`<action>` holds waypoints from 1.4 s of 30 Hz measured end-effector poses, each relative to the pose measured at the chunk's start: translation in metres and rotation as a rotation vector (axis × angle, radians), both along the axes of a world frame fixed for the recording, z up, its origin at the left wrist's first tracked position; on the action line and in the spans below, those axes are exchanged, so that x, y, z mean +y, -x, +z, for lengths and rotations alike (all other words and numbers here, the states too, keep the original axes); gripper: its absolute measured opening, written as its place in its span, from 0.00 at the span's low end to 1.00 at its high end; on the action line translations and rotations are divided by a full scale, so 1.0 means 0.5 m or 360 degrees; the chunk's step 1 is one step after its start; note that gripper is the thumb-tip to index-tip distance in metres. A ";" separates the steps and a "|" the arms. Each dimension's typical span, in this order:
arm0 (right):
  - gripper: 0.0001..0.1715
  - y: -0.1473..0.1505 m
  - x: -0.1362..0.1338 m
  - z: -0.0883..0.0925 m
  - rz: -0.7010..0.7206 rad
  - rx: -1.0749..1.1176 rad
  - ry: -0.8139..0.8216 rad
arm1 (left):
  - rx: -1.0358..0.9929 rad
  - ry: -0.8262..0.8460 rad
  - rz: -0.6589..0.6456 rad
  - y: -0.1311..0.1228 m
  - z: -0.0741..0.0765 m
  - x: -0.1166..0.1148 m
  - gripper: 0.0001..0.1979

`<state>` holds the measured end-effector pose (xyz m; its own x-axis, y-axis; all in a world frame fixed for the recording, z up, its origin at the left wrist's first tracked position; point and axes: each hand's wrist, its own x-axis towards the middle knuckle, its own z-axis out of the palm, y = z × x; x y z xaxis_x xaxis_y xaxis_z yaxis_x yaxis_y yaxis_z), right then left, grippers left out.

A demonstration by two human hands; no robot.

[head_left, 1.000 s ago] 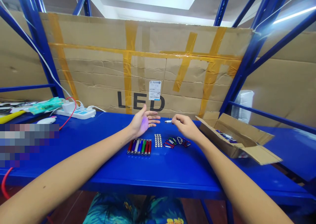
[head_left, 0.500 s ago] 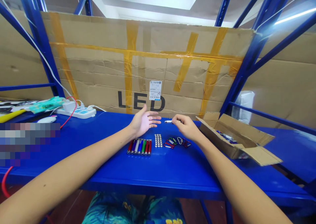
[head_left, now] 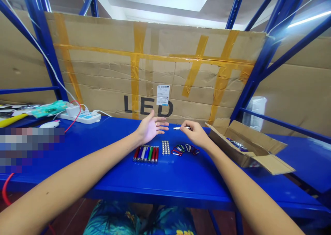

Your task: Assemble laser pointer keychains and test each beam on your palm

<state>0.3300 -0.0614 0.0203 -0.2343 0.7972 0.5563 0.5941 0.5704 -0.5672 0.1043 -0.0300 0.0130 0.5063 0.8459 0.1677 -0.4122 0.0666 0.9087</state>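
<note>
Cardboard box: right of frame, open, blue things inside.
Left hand: wide open, empty.
Right hand: pinching silver penlight.

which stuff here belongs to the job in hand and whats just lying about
Likely part of it:
silver tube in the right hand
row of coloured tubes
round silver pieces
carabiners
perhaps the open carton

Probably just lying about:
white power strip
teal packet

Item: cardboard panel, black letters, which I read remotely as "LED". Item: white label, same panel; its print too small for me.
</note>
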 end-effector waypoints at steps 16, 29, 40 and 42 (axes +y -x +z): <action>0.13 -0.010 0.008 -0.002 0.0053 0.0048 0.0037 | -0.0010 -0.0008 -0.0021 0.000 -0.001 0.002 0.33; 0.16 -0.008 0.001 0.009 -0.0145 0.0161 -0.0077 | -0.0034 0.0026 -0.0014 -0.001 0.000 -0.002 0.33; 0.13 -0.004 -0.006 0.013 -0.0180 0.0037 -0.0077 | -0.0035 0.0030 -0.0044 -0.002 0.003 -0.003 0.32; 0.13 -0.004 -0.005 0.013 -0.0176 0.0023 -0.0082 | -0.0024 0.0022 -0.0043 -0.002 0.005 -0.005 0.32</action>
<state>0.3322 -0.0640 0.0266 -0.1382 0.7879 0.6001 0.6468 0.5306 -0.5478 0.1054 -0.0324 0.0154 0.5266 0.8342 0.1639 -0.4238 0.0905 0.9012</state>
